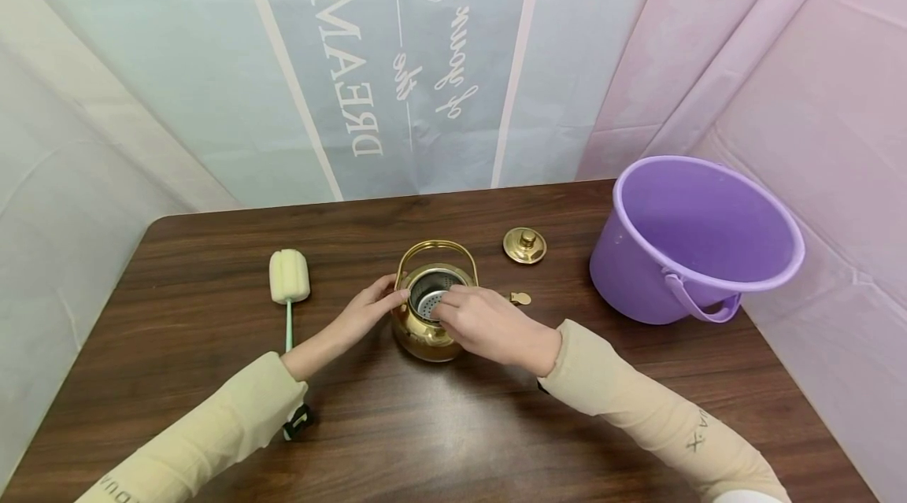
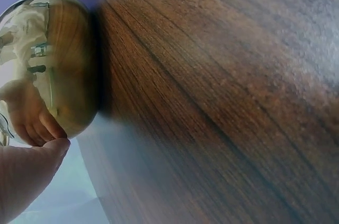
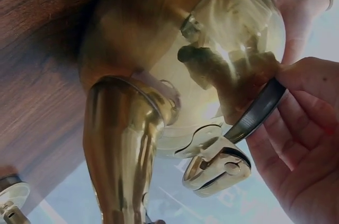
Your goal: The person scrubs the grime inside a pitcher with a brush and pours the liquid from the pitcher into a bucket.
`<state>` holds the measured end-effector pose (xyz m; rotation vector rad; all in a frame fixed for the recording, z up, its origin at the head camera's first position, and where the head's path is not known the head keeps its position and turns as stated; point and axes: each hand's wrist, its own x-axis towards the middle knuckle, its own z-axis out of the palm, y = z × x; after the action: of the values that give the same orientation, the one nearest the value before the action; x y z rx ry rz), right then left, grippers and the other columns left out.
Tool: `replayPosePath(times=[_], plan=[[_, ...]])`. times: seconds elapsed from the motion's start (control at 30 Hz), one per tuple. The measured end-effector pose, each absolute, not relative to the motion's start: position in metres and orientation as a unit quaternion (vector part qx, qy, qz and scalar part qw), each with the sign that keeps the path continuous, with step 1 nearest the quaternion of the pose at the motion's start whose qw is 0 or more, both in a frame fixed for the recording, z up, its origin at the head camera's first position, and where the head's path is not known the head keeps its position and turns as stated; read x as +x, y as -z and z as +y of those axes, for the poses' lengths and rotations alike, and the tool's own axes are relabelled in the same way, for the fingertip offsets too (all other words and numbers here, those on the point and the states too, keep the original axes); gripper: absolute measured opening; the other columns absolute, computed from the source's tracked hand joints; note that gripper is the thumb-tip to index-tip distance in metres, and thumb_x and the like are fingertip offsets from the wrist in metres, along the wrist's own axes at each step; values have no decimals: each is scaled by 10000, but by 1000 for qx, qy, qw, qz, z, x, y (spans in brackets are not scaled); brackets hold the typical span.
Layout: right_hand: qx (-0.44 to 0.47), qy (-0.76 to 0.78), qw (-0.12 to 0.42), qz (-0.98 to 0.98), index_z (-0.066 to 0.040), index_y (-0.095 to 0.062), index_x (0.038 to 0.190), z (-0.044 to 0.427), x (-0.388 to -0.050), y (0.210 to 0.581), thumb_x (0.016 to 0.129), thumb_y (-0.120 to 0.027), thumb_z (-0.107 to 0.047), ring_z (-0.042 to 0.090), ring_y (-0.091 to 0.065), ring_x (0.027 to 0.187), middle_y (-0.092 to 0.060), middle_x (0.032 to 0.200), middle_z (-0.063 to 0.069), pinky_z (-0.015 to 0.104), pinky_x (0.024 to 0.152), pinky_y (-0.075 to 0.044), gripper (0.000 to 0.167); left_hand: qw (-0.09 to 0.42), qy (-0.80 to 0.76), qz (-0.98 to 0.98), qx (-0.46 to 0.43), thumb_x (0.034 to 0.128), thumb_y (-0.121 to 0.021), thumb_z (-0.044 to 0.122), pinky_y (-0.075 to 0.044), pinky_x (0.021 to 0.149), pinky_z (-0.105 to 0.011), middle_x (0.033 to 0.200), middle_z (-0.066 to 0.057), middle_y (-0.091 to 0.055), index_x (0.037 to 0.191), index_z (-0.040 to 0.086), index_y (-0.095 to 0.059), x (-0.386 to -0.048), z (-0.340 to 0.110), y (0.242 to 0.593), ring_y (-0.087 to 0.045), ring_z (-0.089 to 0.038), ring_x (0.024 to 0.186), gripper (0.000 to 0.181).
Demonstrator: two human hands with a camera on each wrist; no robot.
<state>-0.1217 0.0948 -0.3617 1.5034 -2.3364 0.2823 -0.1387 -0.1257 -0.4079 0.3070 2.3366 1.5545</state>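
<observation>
A shiny gold teapot stands upright on the table, its hoop handle raised and its top uncovered. A perforated metal strainer sits in the mouth. My left hand holds the pot's left side, thumb near the rim; the left wrist view shows a digit touching the gold body. At the mouth's right front, my right hand pinches the strainer's rim between thumb and fingers. The spout points right, its small flap showing beyond the right hand.
The gold lid lies behind and right of the teapot. A purple bucket stands at the table's right side. On the left lies a sponge brush with a pale green handle, partly under the left forearm. Printed cloth hangs behind the table.
</observation>
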Motion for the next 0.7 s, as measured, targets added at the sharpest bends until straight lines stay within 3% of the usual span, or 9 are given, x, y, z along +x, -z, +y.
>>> replayPosePath(times=[0.17,0.7], plan=[[537,-102,182,-817,-80,-638,818,96,-123,363,801,-611,-33,96,-536,708,-573,741,-32,203,620,-458,57,170,-550,810,110,919,-491,275,-361,950,-390,1225,-178,-527,1334,-29,-378,-139,-126,409,-479,-245,1125,527],[537,-100,190,-816,-71,-648,850,96,-123,362,787,-624,-39,101,-535,711,-574,756,-22,215,643,-464,75,208,-600,758,150,874,-544,172,-193,1066,-463,1425,-262,-265,1396,-87,-204,-139,-134,415,-230,-361,1326,675]])
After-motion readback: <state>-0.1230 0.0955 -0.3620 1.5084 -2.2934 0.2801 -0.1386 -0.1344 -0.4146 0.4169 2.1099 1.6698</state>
